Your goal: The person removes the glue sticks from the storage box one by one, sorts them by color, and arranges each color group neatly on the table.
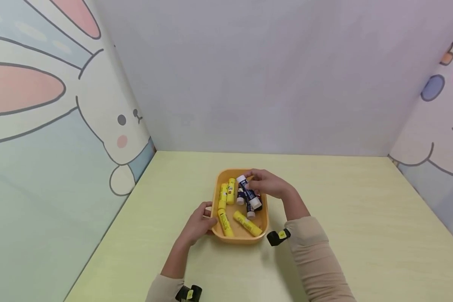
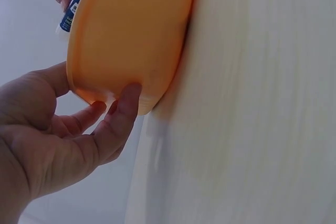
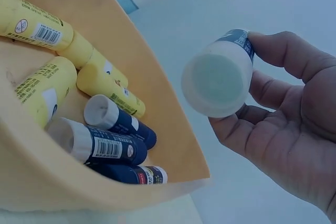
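Note:
My right hand (image 1: 269,183) pinches a dark blue glue stick (image 1: 248,193) with white ends, tilted above the right side of an orange plastic tray (image 1: 241,241). In the right wrist view, the white end of this held glue stick (image 3: 218,82) faces the camera, between thumb and fingers. My left hand (image 1: 197,224) grips the tray's left side, thumb at the rim and fingers against the outer wall. Inside lie several yellow glue sticks (image 1: 247,223), mostly along the left and front. Three dark blue glue sticks (image 3: 115,145) lie together at the right, partly hidden in the head view.
The tray stands on a pale yellow tabletop (image 1: 343,218). A plain light wall (image 1: 249,84) rises behind it. Side panels with cartoon drawings stand at the left (image 1: 94,109) and right (image 1: 430,126). Each wrist wears a small black device with a yellow mark.

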